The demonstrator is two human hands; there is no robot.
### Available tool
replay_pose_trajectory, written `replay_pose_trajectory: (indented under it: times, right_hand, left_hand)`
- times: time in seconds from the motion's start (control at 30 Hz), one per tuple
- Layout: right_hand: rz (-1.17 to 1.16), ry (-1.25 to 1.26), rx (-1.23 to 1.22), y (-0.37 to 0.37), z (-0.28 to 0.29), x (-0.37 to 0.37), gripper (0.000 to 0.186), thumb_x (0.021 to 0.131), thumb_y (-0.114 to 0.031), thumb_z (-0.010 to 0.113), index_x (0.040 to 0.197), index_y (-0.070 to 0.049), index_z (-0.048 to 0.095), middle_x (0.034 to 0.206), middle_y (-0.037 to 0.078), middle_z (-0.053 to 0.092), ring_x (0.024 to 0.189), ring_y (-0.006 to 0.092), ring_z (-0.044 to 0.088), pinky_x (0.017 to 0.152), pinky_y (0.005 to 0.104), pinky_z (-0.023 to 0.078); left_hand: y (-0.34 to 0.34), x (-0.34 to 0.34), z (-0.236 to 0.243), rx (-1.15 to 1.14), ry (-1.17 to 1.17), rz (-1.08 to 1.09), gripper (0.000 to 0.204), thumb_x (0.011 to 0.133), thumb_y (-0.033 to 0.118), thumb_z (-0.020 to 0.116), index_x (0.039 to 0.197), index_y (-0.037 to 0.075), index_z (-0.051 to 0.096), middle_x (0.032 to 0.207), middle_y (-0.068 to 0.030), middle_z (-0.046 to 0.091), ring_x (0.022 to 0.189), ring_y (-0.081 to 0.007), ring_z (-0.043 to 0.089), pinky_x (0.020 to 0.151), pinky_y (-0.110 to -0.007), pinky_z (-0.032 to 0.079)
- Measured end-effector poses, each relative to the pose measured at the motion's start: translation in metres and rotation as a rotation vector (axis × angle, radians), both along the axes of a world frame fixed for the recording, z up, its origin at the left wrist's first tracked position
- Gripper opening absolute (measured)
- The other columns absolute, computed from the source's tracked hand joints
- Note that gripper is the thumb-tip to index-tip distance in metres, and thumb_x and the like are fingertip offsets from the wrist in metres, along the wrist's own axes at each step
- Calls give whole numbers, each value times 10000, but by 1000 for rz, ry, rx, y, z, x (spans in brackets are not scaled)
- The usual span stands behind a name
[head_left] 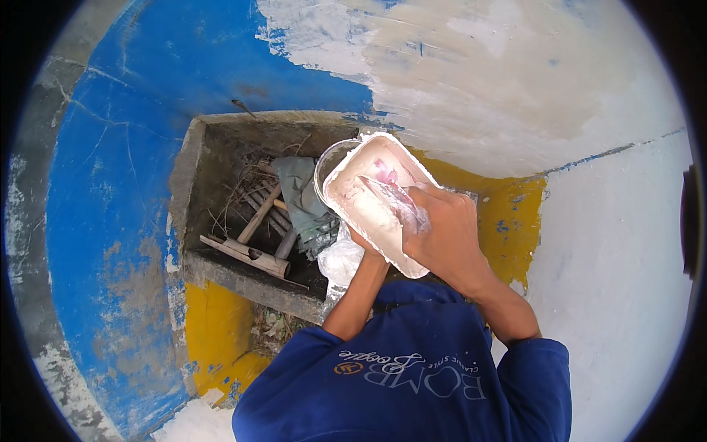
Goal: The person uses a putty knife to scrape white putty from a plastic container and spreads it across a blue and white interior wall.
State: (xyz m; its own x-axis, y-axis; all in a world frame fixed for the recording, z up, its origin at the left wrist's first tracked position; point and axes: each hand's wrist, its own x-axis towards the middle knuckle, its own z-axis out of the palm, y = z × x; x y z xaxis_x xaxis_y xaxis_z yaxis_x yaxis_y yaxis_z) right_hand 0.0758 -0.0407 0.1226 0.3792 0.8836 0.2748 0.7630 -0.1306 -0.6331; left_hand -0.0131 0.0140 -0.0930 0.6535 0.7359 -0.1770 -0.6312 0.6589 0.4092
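A rectangular putty tub (407, 264) is tilted in front of me, its rim crusted with white filler. My left hand (367, 245) grips it from below; most of that hand's fingers are hidden behind the tub. Inside, pale putty (361, 199) coats the bottom, with a pink streak near the far end. My right hand (448, 225) is closed around a putty-smeared scraper (394, 197), whose flat blade lies in the tub against the putty. The scraper's handle is covered by my fingers.
Behind the tub stands a round bucket (321, 171), partly covered. A concrete trough (254, 287) to the left holds bamboo pieces (258, 219), twigs, a grey-green cloth (298, 195) and a white plastic bag (341, 259). Blue wall (110, 191) and white-skimmed wall (486, 81) surround it.
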Motion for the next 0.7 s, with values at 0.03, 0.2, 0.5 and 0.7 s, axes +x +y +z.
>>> replay_pose_trajectory:
  times: [0.03,0.2,0.5,0.7]
  right_hand:
    - [2,1,-1,1,-2,-3,270,630,-71,657,883,22,680,827,187,664,722,379,638,656,429,513]
    - [52,-14,-48,7,-5,-5,292,652,-117,639,915,-1,690,818,170,676,709,349,652,639,435,512]
    - [37,-27,104,-2,-9,10,262,631,-94,668,878,-10,698,786,167,660,718,349,642,613,438,500]
    - [234,-51,14,-15,-17,-2,265,613,-63,676,875,-25,696,757,135,644,720,330,640,612,423,512]
  left_hand:
    - [1,0,5,6,4,13,580,991,471,364,1454,124,322,1417,-99,423,1286,-249,420,1088,-424,353]
    - [7,3,31,-28,-79,77,587,995,483,361,1454,119,318,1410,-99,427,1280,-241,424,1084,-418,359]
    - [4,2,59,-9,-218,155,634,985,508,354,1464,97,294,1422,-116,417,1290,-261,427,1079,-439,368]
    - [8,4,50,132,-298,204,698,963,547,321,1480,81,267,1470,-137,372,1333,-307,402,1091,-474,354]
